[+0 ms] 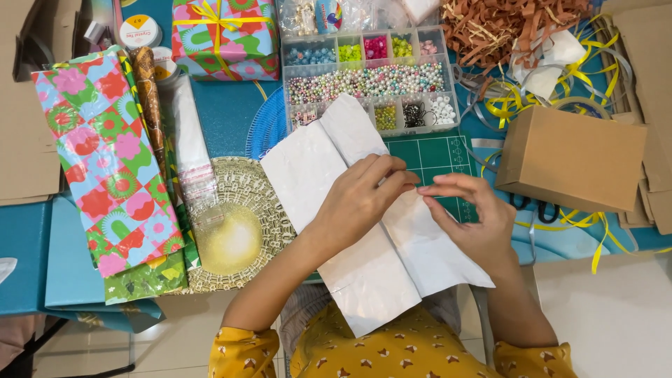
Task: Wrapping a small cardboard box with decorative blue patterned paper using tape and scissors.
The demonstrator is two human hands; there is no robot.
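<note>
Two hands meet over a creased white paper sheet [364,266] at the surface's near edge: the left hand [360,199] and right hand [467,213] pinch something too small to tell. The sheet lies unfolded, nothing wrapped yet. Beyond sits a clear bead organizer [367,80].

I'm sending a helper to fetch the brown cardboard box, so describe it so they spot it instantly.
Start at the clear bead organizer at the top middle of the blue table, then look right and slightly down. Past the green cutting mat sits the brown cardboard box, closed and plain. Unlike the patterned gift box, it has no wrapping or ribbon bow.
</note>
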